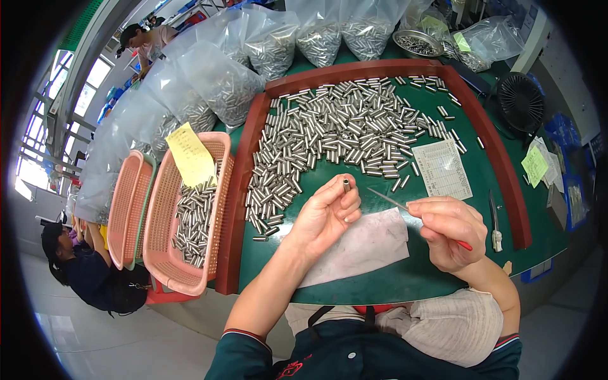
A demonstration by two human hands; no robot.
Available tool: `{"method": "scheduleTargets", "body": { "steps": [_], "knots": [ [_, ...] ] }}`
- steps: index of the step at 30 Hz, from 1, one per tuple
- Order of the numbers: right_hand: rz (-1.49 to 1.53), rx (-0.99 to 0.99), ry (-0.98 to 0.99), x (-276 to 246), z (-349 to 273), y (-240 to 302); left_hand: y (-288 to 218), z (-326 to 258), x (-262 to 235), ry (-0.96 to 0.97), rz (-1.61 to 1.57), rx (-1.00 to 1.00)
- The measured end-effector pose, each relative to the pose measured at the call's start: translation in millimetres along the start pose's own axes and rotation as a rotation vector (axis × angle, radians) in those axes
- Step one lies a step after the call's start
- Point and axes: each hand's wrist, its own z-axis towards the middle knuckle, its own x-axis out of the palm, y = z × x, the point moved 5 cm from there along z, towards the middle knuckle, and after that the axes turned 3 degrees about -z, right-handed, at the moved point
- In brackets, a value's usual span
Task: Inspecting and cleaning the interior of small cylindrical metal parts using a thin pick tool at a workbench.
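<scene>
Head view: left hand (324, 215) pinches a metal pin (346, 184) upright, right hand (446, 231) grips tweezers (387, 199).

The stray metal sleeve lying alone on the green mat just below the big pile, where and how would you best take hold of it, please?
Pinch the sleeve across its middle, on its round sides, coming straight down from above. It lies flat and roughly left-right on the mat, apart from the pile, so fingertips fit on both sides. The left hand is nearest, but already holds another sleeve.
</scene>
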Motion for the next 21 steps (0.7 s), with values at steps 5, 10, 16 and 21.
{"method": "scheduleTargets", "body": {
  "steps": [5, 10, 16, 21],
  "knots": [
    [0.077, 0.034, 0.019, 3.8, -1.4, -2.0, 4.9, -1.9, 2.2, -0.029, 0.057, -0.065],
    [0.139, 0.180, -0.047, 2.6, -7.8, -13.3, 7.3, -3.7, 2.9, -0.036, 0.107, -0.103],
    [0.301, 0.432, -0.196, 2.1, -15.8, -26.3, 5.5, -5.8, 7.2, -0.143, 0.259, -0.092],
    [0.304, 0.442, -0.191, 3.3, -16.4, -27.0, 4.6, -5.7, 7.2, -0.207, 0.350, -0.084]
  ]
}}
